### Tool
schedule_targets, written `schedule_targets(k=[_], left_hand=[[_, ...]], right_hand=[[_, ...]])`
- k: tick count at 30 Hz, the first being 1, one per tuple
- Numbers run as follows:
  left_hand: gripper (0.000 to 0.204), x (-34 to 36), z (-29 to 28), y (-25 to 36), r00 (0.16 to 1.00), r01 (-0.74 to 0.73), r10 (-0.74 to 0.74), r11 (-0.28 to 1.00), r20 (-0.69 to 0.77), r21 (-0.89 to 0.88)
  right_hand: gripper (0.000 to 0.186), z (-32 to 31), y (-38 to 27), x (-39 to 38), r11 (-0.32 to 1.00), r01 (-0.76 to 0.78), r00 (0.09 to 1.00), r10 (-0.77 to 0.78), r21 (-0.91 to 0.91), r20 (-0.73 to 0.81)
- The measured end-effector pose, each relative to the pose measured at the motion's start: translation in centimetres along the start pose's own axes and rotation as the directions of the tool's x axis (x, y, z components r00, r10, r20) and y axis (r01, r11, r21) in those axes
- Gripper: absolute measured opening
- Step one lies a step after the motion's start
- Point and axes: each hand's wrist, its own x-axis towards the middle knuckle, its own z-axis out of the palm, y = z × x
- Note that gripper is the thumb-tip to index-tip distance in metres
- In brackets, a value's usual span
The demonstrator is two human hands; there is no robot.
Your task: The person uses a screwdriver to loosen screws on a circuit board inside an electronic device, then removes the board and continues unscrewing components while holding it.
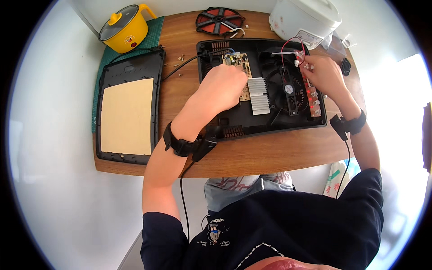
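An opened black appliance base lies on the wooden table. Inside it are a tan circuit board, a silver finned heatsink, a black cooling fan and a narrow reddish button board at the right side. My left hand is closed over the circuit board, left of the heatsink; its fingertips and anything in them are hidden. At the upper end of the button board, my right hand has its fingers pinched together beside thin red wires and a white connector. What it grips is too small to tell.
To the left, a black cover panel with a cream sheet lies partly on a green cutting mat. A yellow pot, a round red-and-black coil and a white appliance stand behind. Several screws lie loose near a black cord.
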Motion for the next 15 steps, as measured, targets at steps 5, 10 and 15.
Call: schedule_targets(k=[5,10,15], left_hand=[[0.014,-0.3,-0.6,0.6,1.0,0.013,-0.013,1.0,0.01,0.02],[0.013,-0.2,-1.3,1.3,0.996,0.076,-0.078,0.996,0.053,0.049],[0.015,-0.3,-1.6,1.6,0.999,0.048,-0.047,0.998,-0.016,0.041]], right_hand=[[0.038,-0.2,0.7,-2.7,0.984,-0.092,0.99,0.106,0.151,-0.092],[0.032,1.2,2.4,-6.5,0.947,-0.119,0.952,0.194,0.299,-0.237],[0.024,2.7,3.0,-8.5,0.924,-0.182,0.952,0.252,0.337,-0.176]])
